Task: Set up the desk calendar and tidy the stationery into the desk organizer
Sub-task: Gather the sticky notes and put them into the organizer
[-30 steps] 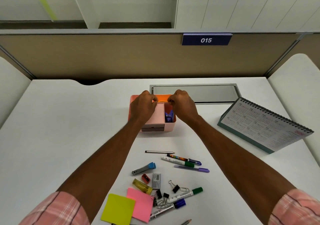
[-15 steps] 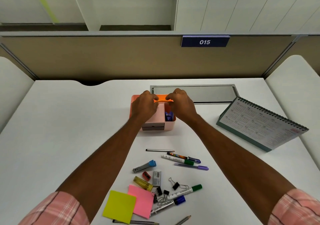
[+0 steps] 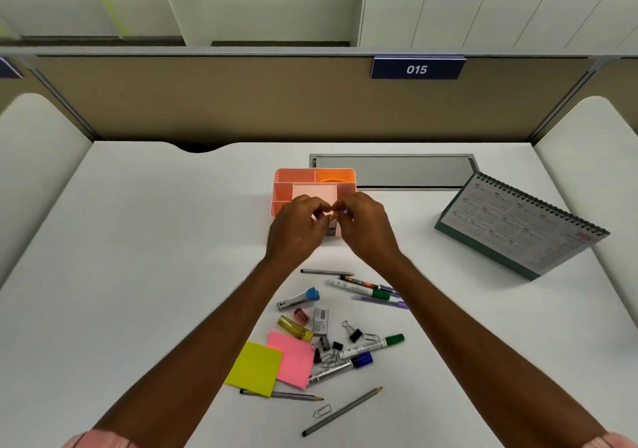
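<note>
Operator: Grip state, both hands?

Technician: Left hand (image 3: 297,226) and right hand (image 3: 366,226) are curled, fingertips nearly meeting, above the front edge of the desk organizer (image 3: 286,185). A small purple speck (image 3: 346,211) shows at the right fingertips. Whether either hand pinches anything cannot be told.

Operator: Task items?

Technician: Desk calendar (image 3: 518,226) stands propped, well to the right of the organizer. Markers (image 3: 371,344), sticky notes (image 3: 293,361) and binder clips (image 3: 355,334) lie loose in front of the organizer.

Operator: Hazard?

Technician: Probable faults: a small part slipping from the fingertips into the wrong compartment, or forearms sweeping the loose items on withdrawal.
</note>
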`<action>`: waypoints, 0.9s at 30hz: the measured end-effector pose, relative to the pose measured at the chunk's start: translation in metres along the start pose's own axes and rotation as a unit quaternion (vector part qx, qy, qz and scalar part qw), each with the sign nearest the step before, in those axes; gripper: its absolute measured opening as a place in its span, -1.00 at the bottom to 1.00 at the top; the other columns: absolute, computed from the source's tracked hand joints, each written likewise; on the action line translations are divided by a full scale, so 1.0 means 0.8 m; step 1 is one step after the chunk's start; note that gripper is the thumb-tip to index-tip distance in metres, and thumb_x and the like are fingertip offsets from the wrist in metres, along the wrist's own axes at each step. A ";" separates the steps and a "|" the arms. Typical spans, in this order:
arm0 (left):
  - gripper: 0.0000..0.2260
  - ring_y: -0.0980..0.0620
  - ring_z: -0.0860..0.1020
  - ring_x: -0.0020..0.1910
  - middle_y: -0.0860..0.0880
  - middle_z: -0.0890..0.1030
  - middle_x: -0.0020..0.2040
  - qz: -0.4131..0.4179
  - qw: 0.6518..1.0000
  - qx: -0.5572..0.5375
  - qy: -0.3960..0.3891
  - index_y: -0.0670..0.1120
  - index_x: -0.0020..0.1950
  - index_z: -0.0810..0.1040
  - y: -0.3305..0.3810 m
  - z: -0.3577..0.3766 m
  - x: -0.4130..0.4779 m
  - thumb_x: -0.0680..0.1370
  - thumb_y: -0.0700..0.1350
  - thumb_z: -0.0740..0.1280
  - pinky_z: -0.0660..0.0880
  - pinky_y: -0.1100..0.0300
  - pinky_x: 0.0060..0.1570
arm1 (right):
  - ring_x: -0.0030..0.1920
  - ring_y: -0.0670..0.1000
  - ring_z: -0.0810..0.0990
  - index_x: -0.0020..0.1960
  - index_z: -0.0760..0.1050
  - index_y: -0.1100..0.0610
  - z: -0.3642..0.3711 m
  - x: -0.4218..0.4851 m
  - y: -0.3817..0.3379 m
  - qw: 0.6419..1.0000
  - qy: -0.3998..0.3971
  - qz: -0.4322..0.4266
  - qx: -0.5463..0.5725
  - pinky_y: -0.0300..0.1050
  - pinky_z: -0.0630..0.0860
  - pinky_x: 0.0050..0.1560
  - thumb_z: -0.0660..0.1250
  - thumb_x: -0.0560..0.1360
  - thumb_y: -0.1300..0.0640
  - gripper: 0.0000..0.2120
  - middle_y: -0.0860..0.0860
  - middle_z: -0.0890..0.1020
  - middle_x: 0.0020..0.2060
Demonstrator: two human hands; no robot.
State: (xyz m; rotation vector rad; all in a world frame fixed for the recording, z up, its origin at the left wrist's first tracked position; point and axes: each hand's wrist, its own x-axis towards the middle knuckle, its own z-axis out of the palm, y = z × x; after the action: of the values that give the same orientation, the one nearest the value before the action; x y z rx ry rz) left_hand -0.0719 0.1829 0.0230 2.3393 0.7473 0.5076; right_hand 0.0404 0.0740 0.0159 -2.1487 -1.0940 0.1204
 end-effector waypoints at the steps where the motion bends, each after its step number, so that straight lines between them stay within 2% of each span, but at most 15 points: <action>1: -0.84 0.07 0.62 -0.07 0.00 0.70 0.05 -0.005 1.000 -0.004 -0.008 -0.06 0.15 0.69 -0.001 -0.001 -0.012 0.60 -0.07 0.44 0.65 0.09 -0.01 | -0.02 0.04 0.64 0.08 0.66 0.14 0.001 -0.014 -0.003 1.000 -0.010 0.005 0.007 -0.14 0.60 0.01 0.40 0.57 0.25 -0.88 0.07 0.69 0.02; 5: -0.84 0.05 0.63 -0.07 0.02 0.69 0.04 -0.029 0.999 -0.010 -0.020 -0.05 0.15 0.68 0.001 -0.007 -0.069 0.59 -0.06 0.45 0.65 0.08 -0.02 | 0.07 0.01 0.64 0.21 0.62 0.10 0.012 -0.076 -0.021 0.995 -0.046 0.059 0.063 -0.09 0.61 0.15 0.41 0.58 0.22 -0.79 0.04 0.68 0.12; 9: -0.91 0.04 0.61 -0.11 0.05 0.65 -0.03 -0.075 0.996 -0.003 -0.049 -0.01 0.05 0.67 -0.006 0.000 -0.119 0.57 -0.06 0.43 0.61 -0.01 -0.06 | 0.01 0.00 0.64 0.27 0.58 0.10 0.027 -0.136 -0.032 0.987 -0.092 0.100 0.086 0.00 0.60 0.11 0.48 0.52 0.18 -0.67 0.02 0.63 0.16; 12: -0.92 0.02 0.61 -0.10 0.05 0.64 -0.10 -0.089 0.991 0.016 -0.101 0.01 -0.04 0.66 -0.023 0.000 -0.159 0.53 -0.02 0.44 0.58 -0.03 -0.06 | -0.05 -0.02 0.62 0.22 0.58 0.02 0.041 -0.186 -0.034 0.977 -0.144 0.109 0.112 0.03 0.58 0.03 0.55 0.41 0.11 -0.60 -0.04 0.61 0.10; 15: -0.92 0.07 0.61 -0.10 0.07 0.66 -0.11 -0.093 0.982 0.027 -0.162 0.03 -0.04 0.69 -0.044 -0.008 -0.187 0.50 -0.02 0.47 0.58 0.01 -0.03 | 0.03 -0.08 0.55 0.32 0.48 -0.09 0.056 -0.232 -0.024 0.961 -0.240 0.123 0.058 -0.06 0.53 0.03 0.60 0.33 -0.07 -0.39 -0.10 0.54 0.18; 17: -0.91 0.11 0.61 -0.09 0.09 0.66 -0.08 -0.090 0.978 0.035 -0.185 0.06 -0.01 0.71 -0.055 -0.012 -0.201 0.50 -0.04 0.49 0.58 0.03 -0.01 | 0.16 -0.05 0.51 0.38 0.43 -0.09 0.067 -0.256 -0.015 0.957 -0.261 0.124 0.003 -0.03 0.53 0.05 0.59 0.33 -0.16 -0.31 -0.09 0.50 0.21; 21: -0.87 0.15 0.58 -0.06 0.14 0.62 -0.03 -0.081 0.978 0.059 -0.184 0.12 0.05 0.69 -0.068 -0.018 -0.226 0.51 -0.02 0.50 0.56 0.12 -0.03 | 0.18 -0.02 0.49 0.31 0.43 -0.07 0.090 -0.282 -0.016 0.960 -0.238 0.132 -0.074 -0.03 0.56 -0.02 0.53 0.34 -0.25 -0.37 -0.09 0.49 0.16; 27: -0.87 0.15 0.55 -0.04 0.15 0.58 0.01 -0.075 0.978 0.076 -0.181 0.13 0.08 0.66 -0.070 -0.016 -0.243 0.55 -0.02 0.48 0.42 0.29 -0.09 | 0.06 -0.03 0.53 0.20 0.48 -0.08 0.112 -0.289 -0.021 0.969 -0.178 0.132 -0.110 -0.10 0.53 -0.17 0.43 0.48 -0.18 -0.64 -0.08 0.49 0.04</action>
State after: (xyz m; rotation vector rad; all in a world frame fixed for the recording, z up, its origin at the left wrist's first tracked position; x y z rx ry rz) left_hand -0.2488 0.1041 -0.0364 2.3953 0.7994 -0.0444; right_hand -0.1518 -0.0402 -0.0917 -2.5333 -1.0473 0.5497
